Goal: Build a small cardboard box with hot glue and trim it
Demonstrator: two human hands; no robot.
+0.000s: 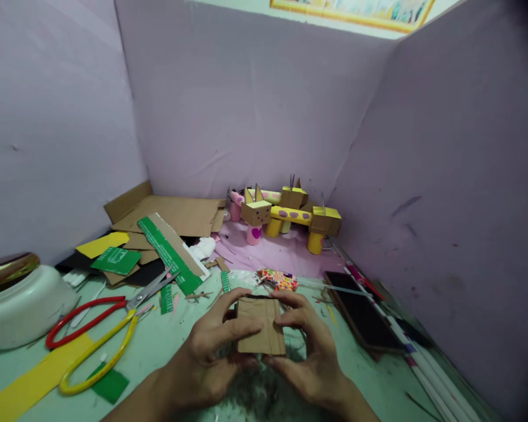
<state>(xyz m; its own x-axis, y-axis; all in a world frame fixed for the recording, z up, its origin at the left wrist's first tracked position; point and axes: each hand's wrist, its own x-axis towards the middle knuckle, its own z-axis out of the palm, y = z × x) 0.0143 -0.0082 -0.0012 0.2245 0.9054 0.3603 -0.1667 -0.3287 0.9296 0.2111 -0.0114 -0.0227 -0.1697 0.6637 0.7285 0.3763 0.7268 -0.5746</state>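
Between both hands I hold a small brown cardboard box [260, 328] just above the table, near the middle front. My left hand [215, 346] grips its left side, with a finger lying across the top face and the thumb low at the near edge. On the right side, my right hand [310, 346] has its fingers curled at the far corner and its thumb at the near edge. The far edge of the box looks dark. Its underside is hidden. Beyond the hands lies a colourful patterned packet [278, 279].
Large scissors [134, 302] with red and yellow handles lie open at left, near a white bowl [24, 310]. Cardboard scraps [171, 214] and a green strip [173, 255] are behind. Cardboard animal figures [293, 214] stand at the back. A phone [363, 313] lies right.
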